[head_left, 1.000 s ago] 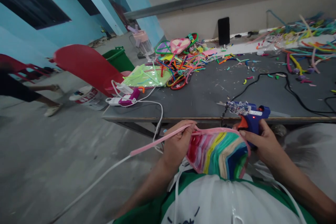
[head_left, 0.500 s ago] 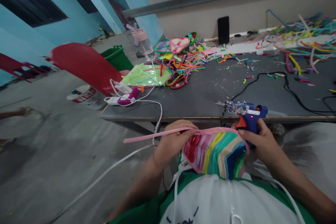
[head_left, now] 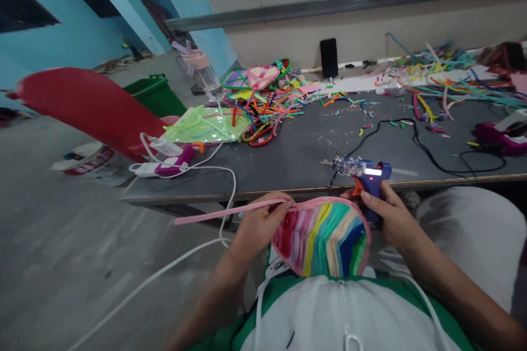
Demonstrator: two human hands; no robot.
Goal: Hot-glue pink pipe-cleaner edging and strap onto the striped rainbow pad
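My left hand (head_left: 261, 225) is closed, pinching a pink pipe cleaner (head_left: 222, 213) at the upper left edge of a rounded, rainbow-striped piece (head_left: 325, 238). The pipe cleaner runs along the top edge of that piece, and its free end sticks out to the left. In my right hand (head_left: 389, 211) is a blue hot glue gun (head_left: 373, 181) with an orange trigger and a lit red light. Its nozzle, wrapped in something silvery, points left above the table edge. The striped piece rests against my lap, its right edge close to my right fingers.
Pipe cleaners (head_left: 267, 107) and scraps lie heaped along the back of the grey table (head_left: 304, 148). A black cord (head_left: 415, 134) trails right. At the left corner are a purple-and-white power strip (head_left: 177, 162), a red chair (head_left: 90, 107) and white cables (head_left: 164, 271). A phone (head_left: 329, 58) leans against the wall.
The camera view has turned right, so everything sits further left and a second purple device shows at the right. Both hands keep their holds, with little visible movement of the striped piece.
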